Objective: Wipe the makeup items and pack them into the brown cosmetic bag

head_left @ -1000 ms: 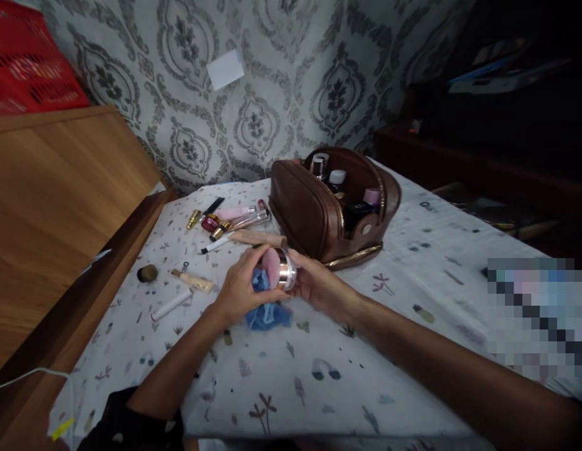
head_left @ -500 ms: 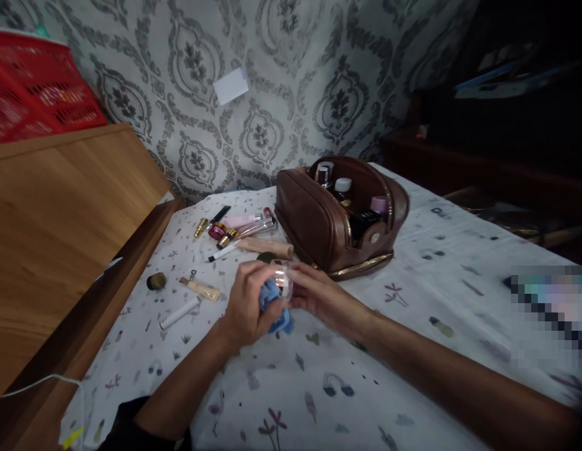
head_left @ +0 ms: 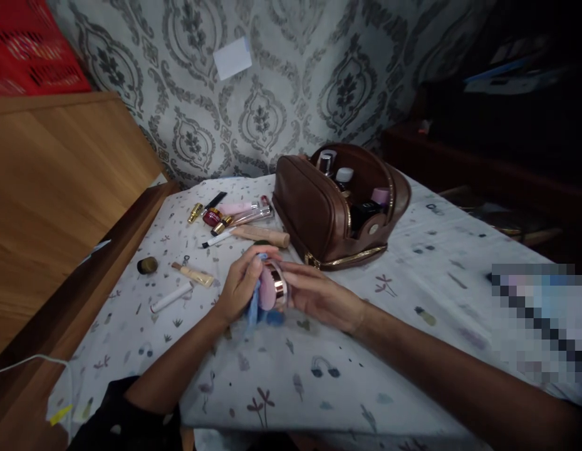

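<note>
My right hand (head_left: 321, 294) grips a small round cosmetic jar (head_left: 277, 285) with a pink end and a shiny rose-gold band, its fingers on the far side. My left hand (head_left: 241, 282) is closed on a blue cloth (head_left: 254, 307), pressed up against the jar's pink end. Part of the cloth hangs below the hand. Just beyond them, a peach tube (head_left: 265, 236) lies on the printed tablecloth, and a dark round thing is partly hidden behind my left hand. The brown makeup bag (head_left: 314, 213) stands open behind my right hand, with several bottles inside.
Several cosmetics lie left of the bag, among them a dark red jar (head_left: 212, 217), a beige tube (head_left: 197, 274) and a white stick (head_left: 172, 297). A wooden panel (head_left: 60, 188) borders the left side. A blurred-out object (head_left: 544, 319) lies at the right.
The jar has turned so that its pink end now shows. The blue cloth has shifted left with my left hand. The view has tilted down slightly.
</note>
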Available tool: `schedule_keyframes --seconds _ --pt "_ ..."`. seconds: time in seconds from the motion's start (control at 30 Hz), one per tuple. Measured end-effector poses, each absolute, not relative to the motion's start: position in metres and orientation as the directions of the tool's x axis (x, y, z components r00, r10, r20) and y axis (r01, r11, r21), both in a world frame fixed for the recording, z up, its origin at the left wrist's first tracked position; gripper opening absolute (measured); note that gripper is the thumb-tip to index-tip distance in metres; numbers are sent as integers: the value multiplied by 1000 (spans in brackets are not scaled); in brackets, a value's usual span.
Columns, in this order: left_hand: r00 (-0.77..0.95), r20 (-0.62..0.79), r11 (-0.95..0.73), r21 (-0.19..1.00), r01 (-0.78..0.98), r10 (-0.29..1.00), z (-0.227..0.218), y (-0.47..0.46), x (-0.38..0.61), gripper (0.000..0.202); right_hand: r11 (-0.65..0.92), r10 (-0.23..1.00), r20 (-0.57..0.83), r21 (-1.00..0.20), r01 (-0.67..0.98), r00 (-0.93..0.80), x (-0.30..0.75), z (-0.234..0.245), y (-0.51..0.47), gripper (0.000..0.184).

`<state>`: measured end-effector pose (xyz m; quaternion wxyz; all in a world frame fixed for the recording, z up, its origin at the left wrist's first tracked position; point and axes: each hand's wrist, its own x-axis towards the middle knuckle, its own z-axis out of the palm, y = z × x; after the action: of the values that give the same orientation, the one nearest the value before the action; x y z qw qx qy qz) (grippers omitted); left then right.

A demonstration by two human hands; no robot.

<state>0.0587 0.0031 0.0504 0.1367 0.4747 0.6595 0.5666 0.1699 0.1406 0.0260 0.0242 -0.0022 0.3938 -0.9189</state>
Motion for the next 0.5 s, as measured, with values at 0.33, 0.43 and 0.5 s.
schedule_keyframes --seconds 0.33,0.43,0.5 --pt "-581 448 60 755 652 680 45 0 63 53 -839 -106 -122 -522 154 -987 164 25 143 35" --pt "-608 447 122 733 669 656 41 -2 53 49 -819 -122 -131 -547 175 -984 160 22 144 49" --pt "-635 406 192 724 663 657 37 -3 46 52 -782 -119 -113 -601 164 -986 160 22 145 54"
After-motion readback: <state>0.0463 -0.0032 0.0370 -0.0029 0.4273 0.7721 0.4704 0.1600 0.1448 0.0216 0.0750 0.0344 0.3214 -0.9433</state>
